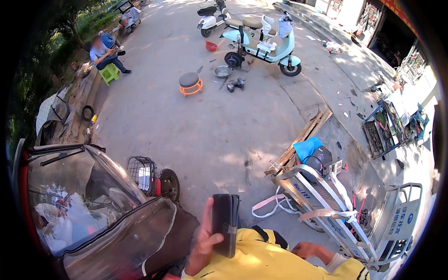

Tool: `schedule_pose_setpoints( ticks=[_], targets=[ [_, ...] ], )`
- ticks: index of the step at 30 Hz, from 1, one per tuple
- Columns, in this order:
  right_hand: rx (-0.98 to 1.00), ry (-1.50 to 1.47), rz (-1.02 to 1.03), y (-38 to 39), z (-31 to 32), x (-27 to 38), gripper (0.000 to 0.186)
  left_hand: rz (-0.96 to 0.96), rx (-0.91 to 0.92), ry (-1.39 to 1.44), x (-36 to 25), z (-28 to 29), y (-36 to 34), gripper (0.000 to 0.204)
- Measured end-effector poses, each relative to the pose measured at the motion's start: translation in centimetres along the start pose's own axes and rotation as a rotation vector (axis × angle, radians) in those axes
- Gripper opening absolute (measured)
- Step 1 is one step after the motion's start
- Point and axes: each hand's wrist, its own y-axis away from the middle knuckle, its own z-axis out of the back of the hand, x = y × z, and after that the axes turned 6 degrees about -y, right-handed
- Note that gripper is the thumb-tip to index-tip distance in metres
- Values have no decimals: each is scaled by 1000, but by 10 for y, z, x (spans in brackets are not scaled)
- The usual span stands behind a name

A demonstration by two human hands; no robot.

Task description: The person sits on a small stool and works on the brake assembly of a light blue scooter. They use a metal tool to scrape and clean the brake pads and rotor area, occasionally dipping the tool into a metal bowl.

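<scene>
Yellow cloth of the top [284, 259] I wear lies closest, and just above it my left hand [204, 240] grips a dark phone-like slab [225, 224], thumb pressed against its side and a finger running along its left edge. Taking hold of it is done, I judge; whether it is in use I cannot tell, since its face looks dark. My right hand [313, 250] sits low by my right side, well apart from the slab, fingers curled; I cannot tell whether it holds anything. Beyond, toward the far edge of the road [186, 126], a pale blue scooter [285, 49] stands with a metal basin [215, 73], a dark power tool [235, 85] and an orange-legged stool [189, 80] near it. Neither hand touches these; they look left out rather than put away, and how far any work there has got is too small to make out.
</scene>
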Motion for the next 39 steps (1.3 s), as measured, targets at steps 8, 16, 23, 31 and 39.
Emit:
schedule_pose_setpoints(
  ticks=[8,16,23,31,39],
  targets=[
    [56,-716,942,-2,80,295,85,83,126,-291,-44,7,-152,120],
    [116,-1338,1020,-38,134,393,45,181,268,-1341,-50,-28,-267,99],
    [-463,-903,922,-94,268,357,77,255,677,-1522,-30,14,-411,65],
    [-365,-591,618,-229,271,253,74,919,1415,-1132,73,11,-561,62],
    [-283,-835,408,-158,281,330,60,889,1842,-1119,114,-7,-630,55]
  ],
)
